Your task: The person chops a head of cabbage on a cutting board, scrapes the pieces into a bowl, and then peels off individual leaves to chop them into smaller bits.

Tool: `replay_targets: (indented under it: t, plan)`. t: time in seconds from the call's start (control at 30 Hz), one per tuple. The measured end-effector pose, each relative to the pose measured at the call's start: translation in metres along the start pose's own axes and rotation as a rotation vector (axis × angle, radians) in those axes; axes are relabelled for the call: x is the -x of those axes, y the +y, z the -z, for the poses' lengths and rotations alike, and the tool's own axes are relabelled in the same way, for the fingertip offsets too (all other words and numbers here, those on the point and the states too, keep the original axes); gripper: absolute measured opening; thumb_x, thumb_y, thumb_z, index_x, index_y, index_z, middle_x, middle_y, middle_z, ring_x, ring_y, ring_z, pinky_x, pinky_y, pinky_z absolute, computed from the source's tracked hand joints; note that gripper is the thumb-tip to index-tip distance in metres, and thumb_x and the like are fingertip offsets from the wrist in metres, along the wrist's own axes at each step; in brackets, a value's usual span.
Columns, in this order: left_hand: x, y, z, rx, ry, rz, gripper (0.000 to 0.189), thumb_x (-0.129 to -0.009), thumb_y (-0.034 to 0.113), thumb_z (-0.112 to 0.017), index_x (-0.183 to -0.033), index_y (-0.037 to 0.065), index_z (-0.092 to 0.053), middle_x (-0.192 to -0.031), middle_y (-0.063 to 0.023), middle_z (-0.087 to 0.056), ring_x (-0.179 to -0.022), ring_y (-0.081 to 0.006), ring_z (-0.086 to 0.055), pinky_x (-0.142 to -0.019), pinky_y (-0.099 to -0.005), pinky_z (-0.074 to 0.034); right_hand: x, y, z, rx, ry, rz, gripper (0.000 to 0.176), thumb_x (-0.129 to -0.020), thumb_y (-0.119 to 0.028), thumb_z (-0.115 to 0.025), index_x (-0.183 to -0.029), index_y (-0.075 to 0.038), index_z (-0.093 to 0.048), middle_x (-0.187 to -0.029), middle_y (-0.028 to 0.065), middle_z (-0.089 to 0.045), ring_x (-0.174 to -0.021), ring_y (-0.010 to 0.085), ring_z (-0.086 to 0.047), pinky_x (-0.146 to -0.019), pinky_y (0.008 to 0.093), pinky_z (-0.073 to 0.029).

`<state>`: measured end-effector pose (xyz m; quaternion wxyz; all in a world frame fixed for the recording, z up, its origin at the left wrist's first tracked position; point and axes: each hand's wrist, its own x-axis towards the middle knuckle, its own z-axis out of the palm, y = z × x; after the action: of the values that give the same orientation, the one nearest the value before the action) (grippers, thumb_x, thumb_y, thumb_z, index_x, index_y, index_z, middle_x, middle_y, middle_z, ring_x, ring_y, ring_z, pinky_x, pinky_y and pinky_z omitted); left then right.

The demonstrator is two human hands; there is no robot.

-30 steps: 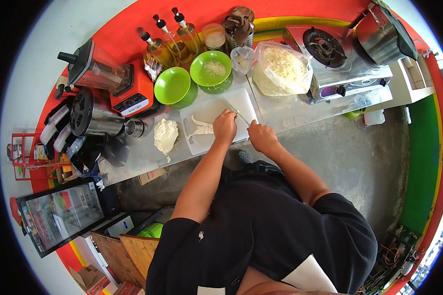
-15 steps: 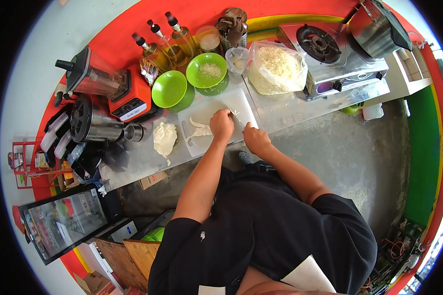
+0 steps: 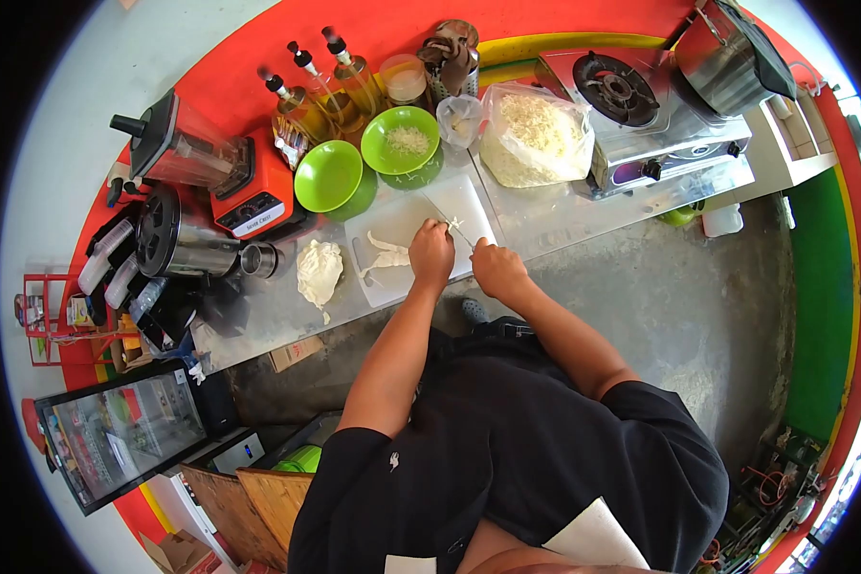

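Note:
My right hand (image 3: pixel 498 267) is wrapped round the handle of a knife (image 3: pixel 446 215), whose thin blade slants up and left over a white cutting board (image 3: pixel 373 289). Close beside the blade, my left hand (image 3: pixel 432 251) has its fingers bent down on the board, closed on pale food that they mostly hide. Small cut white bits (image 3: pixel 456 225) lie by the blade. Left of my left hand, torn strips of white, stringy food (image 3: pixel 385 255) rest on the board. A larger pale lump of similar look (image 3: pixel 319 271) sits on the metal counter, left of the board.
Behind the board stand an empty green bowl (image 3: pixel 329 176) and a green bowl with white shreds (image 3: pixel 401 141). A bag of shredded food (image 3: pixel 538 134) and a gas stove (image 3: pixel 660 120) are to the right. A red blender (image 3: pixel 254 191) and oil bottles (image 3: pixel 359 81) stand at the back left.
The knife blade has shifted slightly and now shows longer, slanting up and left past my left fingers. More cut white bits show by the blade. Both hands stay in nearly the same place.

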<state>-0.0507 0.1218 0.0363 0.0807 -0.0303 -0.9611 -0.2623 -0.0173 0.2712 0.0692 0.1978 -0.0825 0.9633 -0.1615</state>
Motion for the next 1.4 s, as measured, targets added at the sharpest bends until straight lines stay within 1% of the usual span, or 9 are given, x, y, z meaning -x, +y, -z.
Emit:
replay_targets:
  t: [0.23,0.4,0.63,0.73,0.83,1.03,1.2,1.3,1.4]
  plan:
    - [-0.001,-0.004,0.003,0.11,0.079,-0.042,0.011,-0.084,0.004,-0.061,-0.084,0.002,-0.072,-0.096,-0.0121,-0.068,-0.086,-0.0342,-0.067,-0.078,-0.0446,-0.054,0.0,-0.002,-0.003,-0.081,-0.038,-0.047,0.031,-0.103,-0.029,-0.054,-0.104,0.002,-0.052,-0.093,0.0246,-0.072,-0.09,0.039,-0.072,-0.078,0.0482,-0.057]
    - [-0.004,-0.006,0.004,0.07,-0.014,-0.002,0.008,-0.083,0.004,-0.064,-0.081,0.001,-0.071,-0.094,-0.0139,-0.068,-0.087,-0.0354,-0.067,-0.077,-0.0452,-0.054,0.002,-0.008,0.006,-0.013,-0.049,-0.024,0.03,-0.103,-0.028,-0.053,-0.104,0.002,-0.051,-0.092,0.0252,-0.072,-0.091,0.0398,-0.072,-0.08,0.049,-0.057]
    - [-0.006,-0.007,0.005,0.12,0.029,-0.009,0.008,-0.083,0.003,-0.063,-0.079,0.001,-0.069,-0.09,-0.015,-0.066,-0.086,-0.036,-0.066,-0.076,-0.0466,-0.054,-0.006,-0.002,-0.001,-0.016,-0.026,-0.003,0.032,-0.102,-0.029,-0.054,-0.105,0.002,-0.05,-0.092,0.0253,-0.072,-0.091,0.0413,-0.072,-0.079,0.0496,-0.057]
    - [-0.007,-0.011,0.002,0.079,-0.003,-0.019,0.007,-0.083,0.003,-0.063,-0.08,0.001,-0.069,-0.089,-0.0153,-0.066,-0.085,-0.0363,-0.066,-0.076,-0.0469,-0.053,-0.003,-0.006,0.0,0.065,-0.027,0.033,0.027,-0.101,-0.025,-0.053,-0.105,0.002,-0.051,-0.093,0.0243,-0.072,-0.09,0.0359,-0.074,-0.076,0.045,-0.06]
    - [-0.006,-0.009,0.0,0.115,0.047,-0.035,0.007,-0.083,0.003,-0.063,-0.08,0.001,-0.069,-0.087,-0.0157,-0.065,-0.085,-0.0369,-0.066,-0.076,-0.0469,-0.053,-0.001,-0.006,-0.001,0.003,-0.058,-0.023,0.029,-0.101,-0.026,-0.054,-0.106,0.002,-0.051,-0.095,0.0253,-0.072,-0.093,0.0364,-0.074,-0.078,0.0454,-0.06]
    - [-0.005,-0.009,0.003,0.123,-0.003,0.03,0.006,-0.083,0.003,-0.063,-0.082,0.001,-0.068,-0.089,-0.0161,-0.065,-0.087,-0.0381,-0.066,-0.077,-0.0469,-0.054,-0.006,-0.005,-0.004,0.077,0.004,0.038,0.036,-0.101,-0.034,-0.056,-0.105,0.002,-0.051,-0.09,0.0232,-0.073,-0.086,0.0358,-0.075,-0.074,0.0443,-0.06]
    - [0.001,-0.008,0.001,0.167,0.084,-0.027,0.007,-0.083,0.001,-0.061,-0.081,0.0,-0.068,-0.088,-0.0181,-0.063,-0.085,-0.0399,-0.063,-0.077,-0.0489,-0.051,-0.006,-0.003,-0.006,0.04,0.007,0.052,0.021,-0.098,-0.018,-0.055,-0.103,0.003,-0.053,-0.091,0.0238,-0.073,-0.088,0.0354,-0.075,-0.075,0.044,-0.061]
    - [0.002,-0.011,-0.001,0.171,0.026,-0.039,0.009,-0.082,-0.001,-0.06,-0.083,-0.002,-0.069,-0.091,-0.0188,-0.063,-0.089,-0.0391,-0.062,-0.08,-0.0479,-0.051,-0.011,-0.001,-0.006,0.069,-0.002,0.071,0.03,-0.102,-0.028,-0.054,-0.103,0.002,-0.049,-0.088,0.0257,-0.071,-0.087,0.0413,-0.072,-0.077,0.0488,-0.058]
    - [0.004,-0.016,-0.004,0.146,0.011,-0.089,0.011,-0.081,-0.002,-0.059,-0.083,-0.002,-0.069,-0.093,-0.0184,-0.063,-0.093,-0.0381,-0.062,-0.083,-0.0466,-0.051,-0.008,-0.004,-0.012,0.031,-0.001,0.044,0.03,-0.103,-0.028,-0.054,-0.104,0.002,-0.05,-0.091,0.0255,-0.071,-0.089,0.0402,-0.072,-0.078,0.0483,-0.058]
